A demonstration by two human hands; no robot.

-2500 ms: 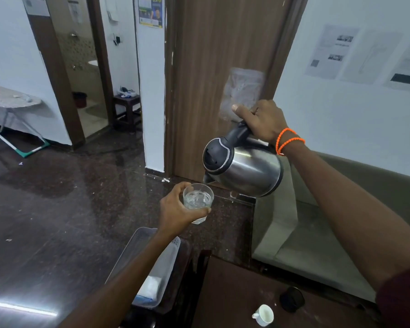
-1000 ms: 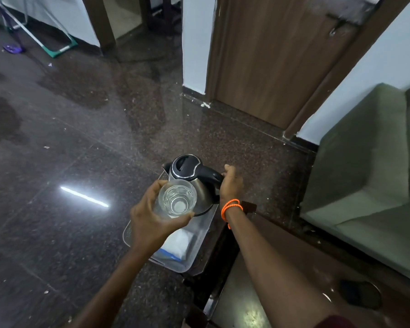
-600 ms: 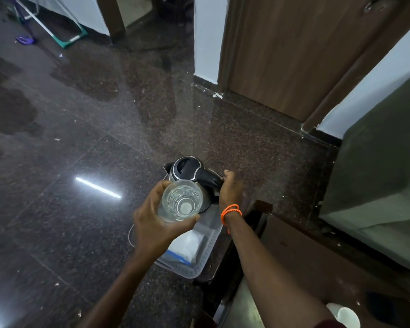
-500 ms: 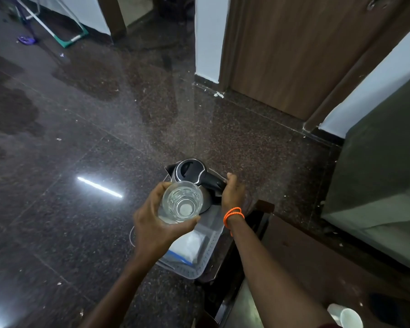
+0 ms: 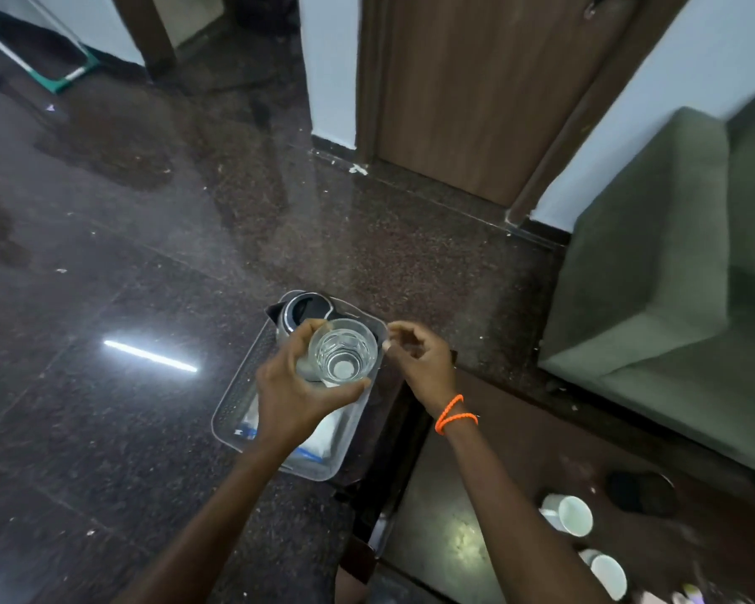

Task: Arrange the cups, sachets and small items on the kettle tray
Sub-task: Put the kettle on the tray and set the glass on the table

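Observation:
My left hand (image 5: 295, 392) grips a clear glass (image 5: 342, 350) with water in it, held above the clear plastic tray (image 5: 232, 411). The steel kettle (image 5: 301, 313) with its black lid stands at the tray's far end, partly hidden behind the glass. White sachets with blue edges (image 5: 319, 442) lie in the tray's near end. My right hand (image 5: 419, 357), with orange bands at the wrist, hovers just right of the kettle with fingers loosely curled and nothing in it.
Two white cups (image 5: 569, 514) (image 5: 606, 575) lie on the dark wooden table (image 5: 476, 494) at the lower right, beside a black round object (image 5: 639, 492). A green sofa (image 5: 672, 276) stands on the right. Dark polished floor (image 5: 105, 298) spreads to the left; a wooden door (image 5: 476, 80) is beyond.
My right hand set the kettle down on the tray and has now let go of its handle, drawing back to the right. My left hand still holds the glass.

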